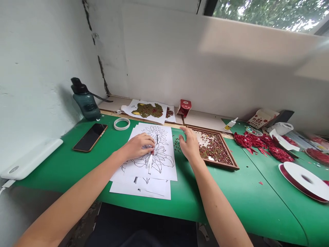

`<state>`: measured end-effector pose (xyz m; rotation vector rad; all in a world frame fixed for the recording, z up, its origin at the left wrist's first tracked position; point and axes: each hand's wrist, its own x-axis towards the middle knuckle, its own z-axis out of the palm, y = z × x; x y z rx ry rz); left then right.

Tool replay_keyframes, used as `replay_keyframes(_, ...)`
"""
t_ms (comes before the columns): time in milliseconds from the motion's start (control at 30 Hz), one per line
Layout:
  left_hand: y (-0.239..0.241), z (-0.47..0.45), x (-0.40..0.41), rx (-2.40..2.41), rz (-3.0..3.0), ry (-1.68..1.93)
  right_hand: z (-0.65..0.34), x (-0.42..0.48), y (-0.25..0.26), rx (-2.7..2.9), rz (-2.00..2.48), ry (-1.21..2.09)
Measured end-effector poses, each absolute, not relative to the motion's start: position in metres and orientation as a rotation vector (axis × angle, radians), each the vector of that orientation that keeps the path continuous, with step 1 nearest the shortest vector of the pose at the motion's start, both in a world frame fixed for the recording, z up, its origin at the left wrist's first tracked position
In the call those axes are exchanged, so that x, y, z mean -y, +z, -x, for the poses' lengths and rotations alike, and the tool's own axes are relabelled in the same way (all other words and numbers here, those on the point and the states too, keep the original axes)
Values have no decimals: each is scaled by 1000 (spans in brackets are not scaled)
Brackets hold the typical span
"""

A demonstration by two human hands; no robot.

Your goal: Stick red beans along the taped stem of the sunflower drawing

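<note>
On a stack of white papers printed with flower line drawings (164, 168), my left hand (141, 145) rests with curled fingers. Its thumb and fingertips come together near the centre of the lower flower; whatever they pinch is too small to make out. A few dark red beans (152, 152) sit at that flower centre, just beside the fingertips. Below them a narrow white strip (149, 162) lies along the stem. My right hand (189, 142) is open, thumb and fingers apart, over the left edge of a brown-framed tray (232, 151). Mixed red and green beans (214, 147) cover much of the tray.
Loose beans (177, 144) lie between paper and tray. Leftward are a tape roll (121, 124), phone (90, 137), bottle (86, 103) and white device (33, 159). Behind lies a bean picture (149, 111) near a red box (184, 108). Rightward are a glue bottle (230, 124) and ribbon spool (303, 178).
</note>
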<state>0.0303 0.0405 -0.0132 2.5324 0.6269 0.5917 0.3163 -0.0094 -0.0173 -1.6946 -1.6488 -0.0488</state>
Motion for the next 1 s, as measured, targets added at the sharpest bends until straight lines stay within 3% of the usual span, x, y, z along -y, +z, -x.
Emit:
replay_keyframes(733,-13,-30,-38,-663,-2457,436,-350,6,-17,1505,1858,-91)
replay_keyframes(1000,-14,-28,-38,-681,-2406,354,-416,18,-15,1402,2134,392)
